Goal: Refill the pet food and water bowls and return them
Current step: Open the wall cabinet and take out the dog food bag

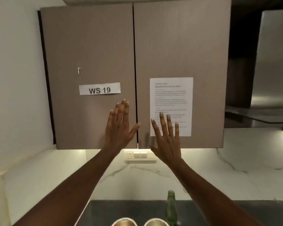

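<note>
**Fingers spread wide, both hands raised before the cupboard**

Fingers (121, 108) of the left hand (119, 126) are splayed wide and hold nothing; the palm faces the left cabinet door (88, 51), whether touching it I cannot tell. The right hand (167, 141) is likewise open and empty, raised in front of the right cabinet door (183, 46) and overlapping the lower left of the printed instruction sheet (171, 95).

Both task bowls sit far below the hands at the near edge of view: the left metal bowl (124, 222) and the right metal bowl (155, 222), side by side on the dark countertop (137, 207), only their rims showing, so their contents cannot be told. A green glass bottle (171, 207) stands just beside the right bowl.

Risk, as I judge it: lowering the right forearm carelessly could clip the tall, narrow bottle and tip it onto the bowls. No handles show on the doors, so a pull may slip.

Doors are matte, finely ribbed taupe panels; a paper label (99, 88) reads "WS 19". Backsplash (203, 173) is glossy veined marble.
</note>
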`<action>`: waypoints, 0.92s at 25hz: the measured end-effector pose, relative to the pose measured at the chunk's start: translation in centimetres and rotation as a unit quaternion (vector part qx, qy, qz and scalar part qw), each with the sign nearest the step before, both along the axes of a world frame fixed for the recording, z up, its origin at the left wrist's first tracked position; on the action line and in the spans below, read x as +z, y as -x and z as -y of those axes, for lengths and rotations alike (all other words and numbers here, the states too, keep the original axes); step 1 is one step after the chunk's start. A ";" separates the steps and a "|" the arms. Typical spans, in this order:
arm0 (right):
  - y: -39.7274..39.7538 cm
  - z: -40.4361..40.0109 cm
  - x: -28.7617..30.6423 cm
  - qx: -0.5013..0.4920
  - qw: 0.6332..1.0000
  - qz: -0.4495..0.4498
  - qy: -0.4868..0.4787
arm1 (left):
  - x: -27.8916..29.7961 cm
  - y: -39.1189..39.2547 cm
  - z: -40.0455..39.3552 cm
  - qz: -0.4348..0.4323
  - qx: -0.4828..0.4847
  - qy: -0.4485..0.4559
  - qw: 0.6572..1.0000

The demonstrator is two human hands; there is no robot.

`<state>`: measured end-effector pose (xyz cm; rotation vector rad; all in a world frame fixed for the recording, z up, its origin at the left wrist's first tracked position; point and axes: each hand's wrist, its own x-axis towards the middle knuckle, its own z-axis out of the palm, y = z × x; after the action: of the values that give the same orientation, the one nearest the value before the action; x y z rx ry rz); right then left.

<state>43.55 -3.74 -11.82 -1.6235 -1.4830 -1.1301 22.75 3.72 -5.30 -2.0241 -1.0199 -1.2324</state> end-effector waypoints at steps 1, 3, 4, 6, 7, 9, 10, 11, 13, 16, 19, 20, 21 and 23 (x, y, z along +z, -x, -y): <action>-0.1 -0.4 0.2 0.000 1.000 -0.002 0.002 | 1.0 -0.6 -0.1 0.004 -0.002 0.000 1.000; -0.2 -1.3 -0.2 0.004 1.000 0.004 0.023 | 2.6 -1.8 -0.6 0.007 -0.005 0.002 1.000; -0.2 -1.9 -0.7 0.004 0.999 0.010 0.045 | 3.2 -2.4 -1.2 0.007 -0.007 0.003 1.000; -0.1 -3.1 -1.6 -0.003 0.997 0.010 0.073 | 4.9 -3.7 -2.5 0.008 -0.020 0.005 1.000; -0.1 -3.8 -2.1 -0.009 0.997 0.009 0.079 | 5.7 -4.2 -3.2 0.010 -0.029 0.006 1.000; -0.5 -5.3 -3.4 -0.020 0.996 0.012 0.088 | 7.1 -5.2 -4.3 0.021 -0.051 0.005 0.998; -0.8 -6.1 -3.8 -0.022 0.995 0.012 0.095 | 7.9 -5.6 -5.0 0.027 -0.062 0.003 0.998; -1.2 -6.9 -3.9 -0.020 0.995 0.009 0.102 | 8.6 -6.0 -5.6 0.029 -0.072 0.000 0.997; -2.2 -8.3 -3.7 -0.012 0.995 0.005 0.096 | 9.5 -6.5 -7.1 0.024 -0.075 -0.014 0.997; -3.9 -10.1 -3.1 -0.002 0.995 0.047 0.088 | 9.5 -7.5 -9.7 0.027 -0.060 -0.005 0.998; -5.4 -10.7 -3.0 -0.004 0.992 0.098 0.081 | 8.5 -9.0 -10.8 0.046 -0.030 -0.013 0.998; -5.5 -10.8 -3.1 -0.009 0.991 0.110 0.071 | 8.4 -9.4 -10.6 0.052 -0.022 -0.019 0.998; -5.2 -10.9 -3.3 -0.017 0.991 0.117 0.061 | 8.4 -9.6 -10.5 0.057 -0.018 -0.023 0.998; -4.5 -11.0 -3.7 -0.021 0.992 0.115 0.046 | 8.7 -9.7 -10.3 0.064 -0.024 -0.016 0.998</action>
<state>48.07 7.30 -15.56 -1.6374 -1.6748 -1.3259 32.49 14.00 3.41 -1.9775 -1.0094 -1.4106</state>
